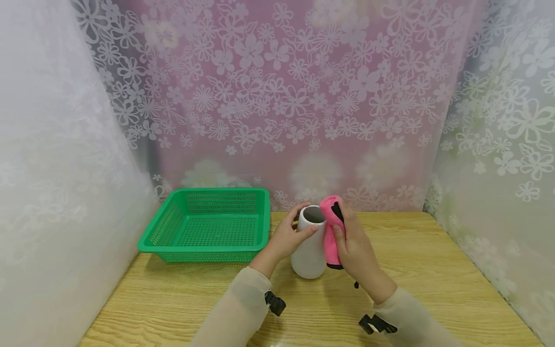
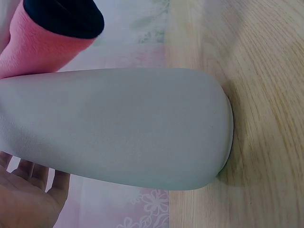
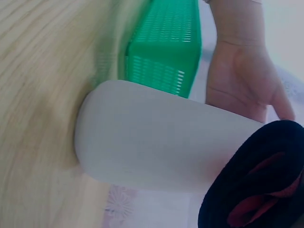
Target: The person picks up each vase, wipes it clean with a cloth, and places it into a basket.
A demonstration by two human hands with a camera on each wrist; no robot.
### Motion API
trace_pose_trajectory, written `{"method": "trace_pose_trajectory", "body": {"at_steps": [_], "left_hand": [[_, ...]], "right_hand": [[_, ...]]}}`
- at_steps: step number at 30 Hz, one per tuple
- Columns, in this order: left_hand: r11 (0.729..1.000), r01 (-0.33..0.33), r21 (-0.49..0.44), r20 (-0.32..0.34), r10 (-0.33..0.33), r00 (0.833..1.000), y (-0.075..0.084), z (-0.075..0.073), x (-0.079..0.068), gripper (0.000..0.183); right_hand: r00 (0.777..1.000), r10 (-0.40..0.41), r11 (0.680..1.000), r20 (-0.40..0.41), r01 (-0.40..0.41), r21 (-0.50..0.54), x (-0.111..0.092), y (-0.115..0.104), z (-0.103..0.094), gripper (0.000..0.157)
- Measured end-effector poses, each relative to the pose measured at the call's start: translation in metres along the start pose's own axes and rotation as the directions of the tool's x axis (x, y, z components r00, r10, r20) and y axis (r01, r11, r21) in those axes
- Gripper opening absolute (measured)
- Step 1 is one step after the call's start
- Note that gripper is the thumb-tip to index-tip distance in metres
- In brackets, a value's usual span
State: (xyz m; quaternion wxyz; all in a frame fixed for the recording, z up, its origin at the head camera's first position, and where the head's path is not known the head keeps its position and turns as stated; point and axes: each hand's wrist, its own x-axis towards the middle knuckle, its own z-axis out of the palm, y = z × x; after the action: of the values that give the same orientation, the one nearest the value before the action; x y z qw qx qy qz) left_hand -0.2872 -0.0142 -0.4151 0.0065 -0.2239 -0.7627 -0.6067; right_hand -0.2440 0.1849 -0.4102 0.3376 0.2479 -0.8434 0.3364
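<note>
A white vase (image 1: 309, 258) stands upright on the wooden table, its round mouth uppermost. My left hand (image 1: 287, 237) holds it near the top, thumb on the near side and fingers around the left and back. In my right hand (image 1: 359, 250) is a folded pink cloth (image 1: 331, 243) with black edging, gripped against the vase's right side by the rim. The left wrist view shows the smooth body of the vase (image 2: 128, 128) down to its base, with the pink cloth (image 2: 45, 52) touching its upper part. In the right wrist view the cloth's black edge (image 3: 228, 178) covers the vase's top.
A green plastic basket (image 1: 204, 248) with perforated walls stands left of the vase, close to my left forearm. Flower-patterned curtains (image 1: 277, 96) hang behind and at the sides of the wooden table (image 1: 425, 270). Black straps (image 1: 377, 324) sit on both wrists.
</note>
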Motion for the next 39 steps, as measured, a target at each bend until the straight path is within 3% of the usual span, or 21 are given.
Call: {"method": "trace_pose_trajectory", "body": {"at_steps": [14, 24, 39], "left_hand": [[1.0, 0.002, -0.008, 0.001, -0.002, 1.0, -0.001, 0.0, -0.001, 0.066], [1.0, 0.005, -0.005, -0.004, -0.005, 1.0, -0.002, 0.001, -0.001, 0.065], [1.0, 0.024, -0.001, -0.002, -0.024, 1.0, 0.003, 0.002, -0.003, 0.064]], "right_hand": [[0.997, -0.048, 0.999, -0.057, 0.049, 0.015, -0.004, 0.009, 0.014, 0.068], [0.996, 0.076, 0.995, -0.041, -0.073, 0.073, -0.008, 0.011, 0.018, 0.066], [0.972, 0.232, 0.959, 0.034, -0.234, 0.159, -0.01, 0.015, 0.023, 0.058]]}}
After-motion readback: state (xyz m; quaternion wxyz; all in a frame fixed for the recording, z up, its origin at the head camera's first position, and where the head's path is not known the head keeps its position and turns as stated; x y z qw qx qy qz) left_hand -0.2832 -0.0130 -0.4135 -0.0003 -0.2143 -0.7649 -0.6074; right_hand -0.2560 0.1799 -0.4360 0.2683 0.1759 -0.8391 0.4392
